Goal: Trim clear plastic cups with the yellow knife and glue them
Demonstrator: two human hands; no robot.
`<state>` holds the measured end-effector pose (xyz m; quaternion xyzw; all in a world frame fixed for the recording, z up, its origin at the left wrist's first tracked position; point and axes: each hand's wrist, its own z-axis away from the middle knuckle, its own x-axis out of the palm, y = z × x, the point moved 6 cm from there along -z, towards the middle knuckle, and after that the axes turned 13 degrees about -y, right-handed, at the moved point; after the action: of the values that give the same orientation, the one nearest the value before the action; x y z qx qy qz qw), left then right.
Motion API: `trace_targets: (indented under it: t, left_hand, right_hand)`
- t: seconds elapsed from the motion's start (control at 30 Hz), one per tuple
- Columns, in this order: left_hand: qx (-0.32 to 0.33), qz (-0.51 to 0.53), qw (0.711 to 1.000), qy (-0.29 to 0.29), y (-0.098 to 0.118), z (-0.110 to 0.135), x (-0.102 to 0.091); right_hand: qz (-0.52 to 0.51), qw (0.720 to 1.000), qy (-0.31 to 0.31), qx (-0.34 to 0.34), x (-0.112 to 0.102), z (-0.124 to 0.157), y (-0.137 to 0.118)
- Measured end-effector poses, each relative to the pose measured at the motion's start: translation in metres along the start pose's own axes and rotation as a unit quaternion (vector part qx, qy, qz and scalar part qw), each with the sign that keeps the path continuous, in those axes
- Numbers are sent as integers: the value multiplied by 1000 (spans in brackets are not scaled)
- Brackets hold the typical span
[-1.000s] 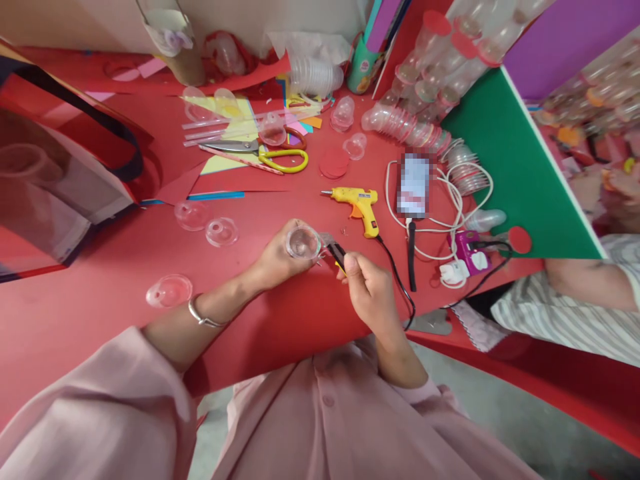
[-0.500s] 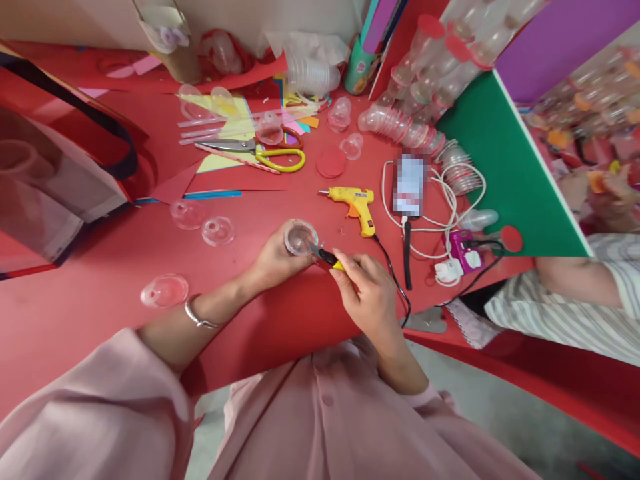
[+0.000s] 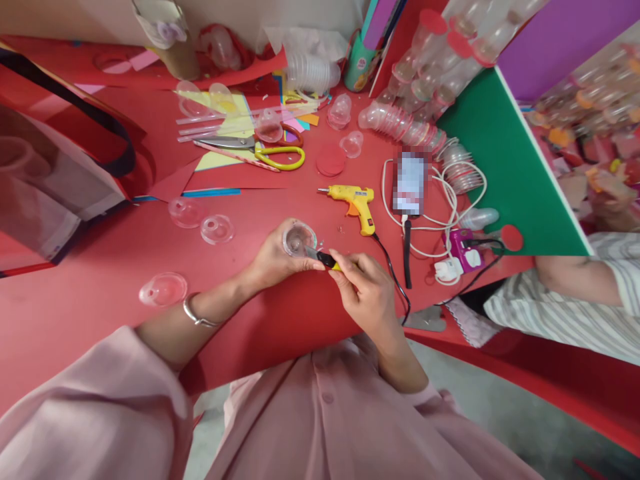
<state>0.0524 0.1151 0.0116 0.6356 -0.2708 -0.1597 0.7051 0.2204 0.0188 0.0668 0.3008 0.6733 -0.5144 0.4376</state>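
Observation:
My left hand [image 3: 276, 257] is closed around a clear plastic cup [image 3: 299, 239], its round opening turned up toward me. In my right hand [image 3: 367, 293] is a utility knife [image 3: 326, 259] with a black and yellow handle. Its blade lies against the cup's near right rim, close to my left thumb; whether it has cut through I cannot tell. Small pale scraps lie by the cup. Beyond the hands rests a yellow glue gun [image 3: 354, 203], its black cord running toward the table edge. Clear dome lids [image 3: 217, 229] lie left of my left hand.
Scissors [image 3: 280, 157] and clear straws [image 3: 200, 127] lie on coloured paper at the back. To the right are a phone [image 3: 409, 183] with white cables, a purple power strip [image 3: 464, 250] and a green panel [image 3: 515, 173]. A person's striped sleeve [image 3: 620, 267] shows at far right.
The knife blade has moved slightly left and down along the cup's rim. My left thumb now reaches nearer the knife. The cup has shifted a little left.

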Motion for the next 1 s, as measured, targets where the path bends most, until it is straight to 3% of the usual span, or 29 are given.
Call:
trace_targets:
  t: [0.87,1.0]
  left_hand:
    - [-24,-34,999,6,0,2,0]
    - [-15,-23,1000,0,1,1,0]
  right_hand:
    - [54,997,45,-9,-2,0,-6]
    - [9,1000,24,-9,-5,-1,-5]
